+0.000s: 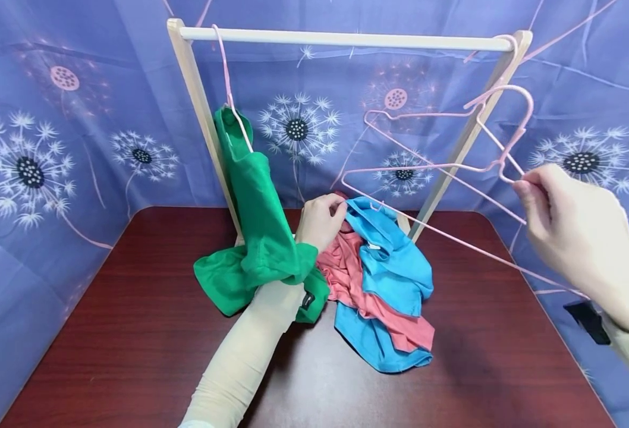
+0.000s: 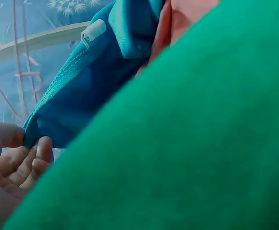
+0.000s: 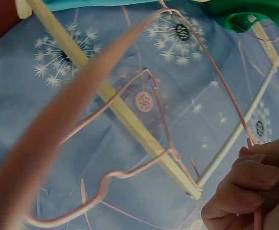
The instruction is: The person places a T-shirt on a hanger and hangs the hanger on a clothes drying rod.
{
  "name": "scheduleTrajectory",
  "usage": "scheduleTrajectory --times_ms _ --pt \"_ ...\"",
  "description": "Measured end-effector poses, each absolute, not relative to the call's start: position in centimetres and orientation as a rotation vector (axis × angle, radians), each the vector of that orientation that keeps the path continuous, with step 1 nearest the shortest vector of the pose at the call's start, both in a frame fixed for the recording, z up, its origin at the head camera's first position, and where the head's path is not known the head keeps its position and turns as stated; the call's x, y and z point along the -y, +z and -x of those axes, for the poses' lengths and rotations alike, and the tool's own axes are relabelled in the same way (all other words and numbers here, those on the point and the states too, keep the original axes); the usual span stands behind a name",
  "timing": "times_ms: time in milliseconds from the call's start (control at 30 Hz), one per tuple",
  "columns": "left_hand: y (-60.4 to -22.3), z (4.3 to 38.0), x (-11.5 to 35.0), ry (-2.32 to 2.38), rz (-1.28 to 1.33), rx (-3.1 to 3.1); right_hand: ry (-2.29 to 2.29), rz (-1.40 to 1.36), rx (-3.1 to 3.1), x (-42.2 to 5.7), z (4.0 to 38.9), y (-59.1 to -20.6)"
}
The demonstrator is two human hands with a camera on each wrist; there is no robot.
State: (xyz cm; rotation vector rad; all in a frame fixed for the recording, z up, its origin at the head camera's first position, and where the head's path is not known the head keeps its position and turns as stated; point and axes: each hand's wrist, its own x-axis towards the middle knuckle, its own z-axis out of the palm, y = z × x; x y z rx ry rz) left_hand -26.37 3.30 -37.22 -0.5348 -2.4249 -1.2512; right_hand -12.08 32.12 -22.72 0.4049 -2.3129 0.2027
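Observation:
My left hand pinches the edge of a blue garment between thumb and fingers, lifting that edge a little. A white tag shows inside it in the left wrist view. The blue garment lies crumpled together with a coral garment on the table. My left wrist passes behind the hem of a green garment, which covers much of the left wrist view. On the right, my right hand grips a pink hanger by one shoulder, its hook upward and its bar stretching over the blue garment.
A rack with a white rod and wooden posts stands at the back of the dark red table. The green garment hangs from its left end on a pink hanger. Another pink hanger hangs at the right end.

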Motion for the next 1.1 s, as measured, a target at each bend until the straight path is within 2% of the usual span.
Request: scheduleTrajectory --times_ms 133,300,533,633,867,1100 --pt "-36.8 26.4 -2.8 -1.252 0.555 2.402 0.377 -0.289 2.360 -32.3 10.6 -22.8" --pt "-36.0 26.3 -1.9 -1.239 0.556 2.405 0.838 -0.115 2.390 -32.1 9.6 -23.5" --pt "-34.5 25.8 -0.9 -1.267 0.568 2.422 1.557 -0.254 2.129 -31.5 9.4 -25.3" --pt "-33.8 25.5 -0.5 -1.312 0.573 2.406 1.731 -0.349 2.035 -31.5 9.6 -26.0" --pt "-31.8 25.2 0.1 -1.352 0.587 2.377 1.237 -0.214 2.259 -31.3 9.7 -27.0" --pt "-30.6 26.0 0.5 -1.305 0.541 2.395 0.944 -0.168 2.282 -31.6 9.8 -28.0"
